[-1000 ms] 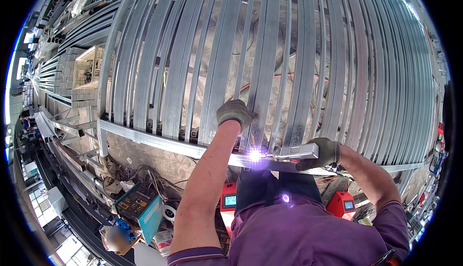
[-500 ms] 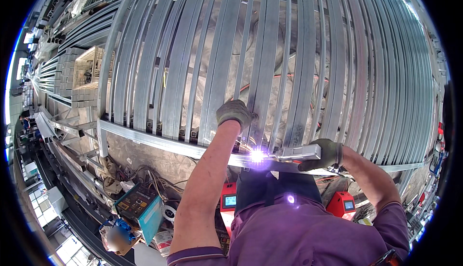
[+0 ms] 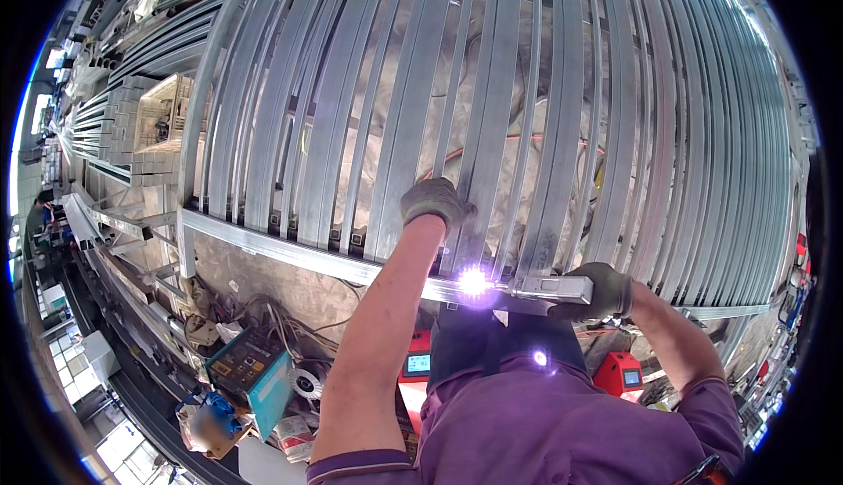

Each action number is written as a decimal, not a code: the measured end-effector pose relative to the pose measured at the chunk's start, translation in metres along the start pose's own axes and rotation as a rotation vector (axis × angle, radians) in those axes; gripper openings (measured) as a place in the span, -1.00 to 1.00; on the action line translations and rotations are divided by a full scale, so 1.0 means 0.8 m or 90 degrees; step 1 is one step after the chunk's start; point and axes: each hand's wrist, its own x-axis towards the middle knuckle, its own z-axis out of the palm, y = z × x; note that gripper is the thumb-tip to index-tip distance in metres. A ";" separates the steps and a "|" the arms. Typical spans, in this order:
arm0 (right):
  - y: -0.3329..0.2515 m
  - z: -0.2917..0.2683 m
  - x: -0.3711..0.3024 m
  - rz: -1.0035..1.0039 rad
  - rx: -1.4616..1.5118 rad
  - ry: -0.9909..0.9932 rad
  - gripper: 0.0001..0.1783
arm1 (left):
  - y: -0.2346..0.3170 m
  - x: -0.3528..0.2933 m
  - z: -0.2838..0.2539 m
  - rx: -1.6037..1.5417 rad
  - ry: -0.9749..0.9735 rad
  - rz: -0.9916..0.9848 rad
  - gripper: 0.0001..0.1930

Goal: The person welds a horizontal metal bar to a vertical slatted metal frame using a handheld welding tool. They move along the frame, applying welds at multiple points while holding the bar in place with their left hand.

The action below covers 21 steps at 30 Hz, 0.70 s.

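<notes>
My right hand (image 3: 601, 292), in a grey-green work glove, is closed around a silver welding gun (image 3: 551, 288). The gun's tip points left, at a white-violet glare (image 3: 474, 282) on the near steel rail (image 3: 290, 251). Beyond the glare, my left hand (image 3: 435, 204), gloved the same way, is closed over a narrow steel tube (image 3: 450, 112); its fingertips are partly hidden. Long galvanised tubes lie side by side, their near ends at the rail. The glare hides the joint itself.
Close to my body stand two red machines with small screens (image 3: 417, 365) (image 3: 620, 376). A teal-sided power unit (image 3: 255, 371) and a wire spool (image 3: 306, 383) sit lower left among cables. A crate (image 3: 167, 114) rests on stacked tubes at the left.
The glare, the welding gun and both hands appear slightly farther right, as do the middle tubes. The orange sparks beside the glare no longer show. Both hands keep their grip.
</notes>
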 end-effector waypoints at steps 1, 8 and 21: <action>-0.001 0.001 -0.001 0.006 -0.006 -0.003 -0.26 | -0.002 0.004 0.004 0.000 -0.007 -0.002 0.00; -0.001 0.002 -0.004 -0.012 0.013 0.006 -0.30 | -0.001 0.008 0.006 -0.008 -0.026 -0.004 0.18; -0.011 0.007 -0.007 -0.078 -0.167 0.014 -0.30 | -0.005 0.018 0.016 0.006 -0.005 -0.002 0.19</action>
